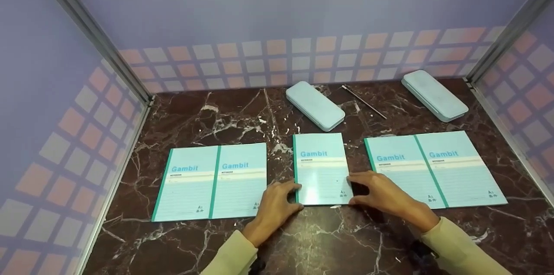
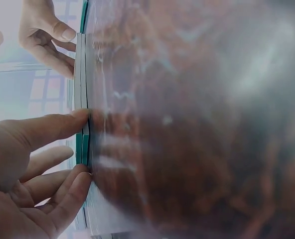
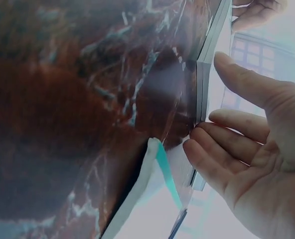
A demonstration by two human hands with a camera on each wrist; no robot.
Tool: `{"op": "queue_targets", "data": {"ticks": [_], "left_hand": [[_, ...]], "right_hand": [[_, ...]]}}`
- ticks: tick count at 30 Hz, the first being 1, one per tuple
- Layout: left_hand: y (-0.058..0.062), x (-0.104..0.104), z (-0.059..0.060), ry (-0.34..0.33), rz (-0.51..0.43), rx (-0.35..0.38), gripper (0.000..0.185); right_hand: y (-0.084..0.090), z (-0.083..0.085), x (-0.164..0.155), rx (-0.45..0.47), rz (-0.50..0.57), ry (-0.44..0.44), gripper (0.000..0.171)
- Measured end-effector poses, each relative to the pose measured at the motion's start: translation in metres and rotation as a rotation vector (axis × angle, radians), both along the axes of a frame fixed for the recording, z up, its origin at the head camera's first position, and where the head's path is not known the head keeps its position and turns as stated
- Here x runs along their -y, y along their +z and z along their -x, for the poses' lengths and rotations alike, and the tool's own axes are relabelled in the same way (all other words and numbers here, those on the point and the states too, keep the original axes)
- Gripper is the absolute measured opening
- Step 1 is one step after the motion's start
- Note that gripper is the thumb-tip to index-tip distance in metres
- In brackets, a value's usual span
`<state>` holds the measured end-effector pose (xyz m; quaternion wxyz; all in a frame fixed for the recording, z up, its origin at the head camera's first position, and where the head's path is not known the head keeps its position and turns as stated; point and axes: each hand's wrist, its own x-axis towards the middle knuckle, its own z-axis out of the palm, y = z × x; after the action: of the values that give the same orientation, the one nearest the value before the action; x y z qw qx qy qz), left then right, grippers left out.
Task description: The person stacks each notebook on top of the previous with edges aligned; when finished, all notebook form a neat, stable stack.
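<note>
In the head view, a light-blue Gambit notebook (image 1: 321,179) with a green spine lies at the middle of the marble table. The left wrist view shows at least two notebooks (image 2: 81,84) stacked there, their edges nearly flush. My left hand (image 1: 277,203) is at the lower left corner, fingertips by the spine and thumb at the near edge. My right hand (image 1: 383,190) is at the lower right corner, its fingertips along the right edge. From the right wrist, the stack (image 3: 202,92) appears edge-on beside my relaxed fingers.
Two more notebooks (image 1: 190,197) lie side by side on the left, another pair (image 1: 458,166) on the right, partly under my right hand. Behind are two pale blue cases (image 1: 315,105) and a thin pen-like stick (image 1: 363,101). Patterned panels (image 1: 268,15) enclose the table.
</note>
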<state>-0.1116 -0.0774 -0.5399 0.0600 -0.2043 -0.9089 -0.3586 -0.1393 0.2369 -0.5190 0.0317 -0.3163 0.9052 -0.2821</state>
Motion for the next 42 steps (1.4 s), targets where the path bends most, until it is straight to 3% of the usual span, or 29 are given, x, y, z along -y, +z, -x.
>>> {"op": "queue_targets", "data": {"ticks": [4,7,13,18,27,34,42], "left_hand": [[0.003,0.002,0.001,-0.012,0.0,0.022,0.051],[0.006,0.008,0.003,-0.019,-0.04,0.087,0.054],[0.017,0.036,0.011,0.081,-0.165,0.19,0.05],[0.027,0.062,0.017,0.185,-0.186,0.166,0.042],[0.043,0.103,0.029,0.303,-0.149,0.077,0.04],[0.047,0.126,0.034,0.358,-0.124,0.117,0.046],[0.041,0.148,0.032,0.398,-0.064,0.19,0.048]], "right_hand": [[0.003,0.002,0.0,0.019,0.007,-0.018,0.058],[0.006,0.004,0.004,0.0,0.031,-0.07,0.053],[0.012,0.01,0.026,-0.045,0.157,-0.161,0.045],[0.012,0.017,0.051,-0.01,0.266,-0.135,0.046],[0.01,0.026,0.099,0.132,0.364,-0.039,0.05],[0.009,0.029,0.131,0.228,0.386,-0.015,0.056],[0.002,0.03,0.158,0.308,0.393,-0.039,0.058]]}}
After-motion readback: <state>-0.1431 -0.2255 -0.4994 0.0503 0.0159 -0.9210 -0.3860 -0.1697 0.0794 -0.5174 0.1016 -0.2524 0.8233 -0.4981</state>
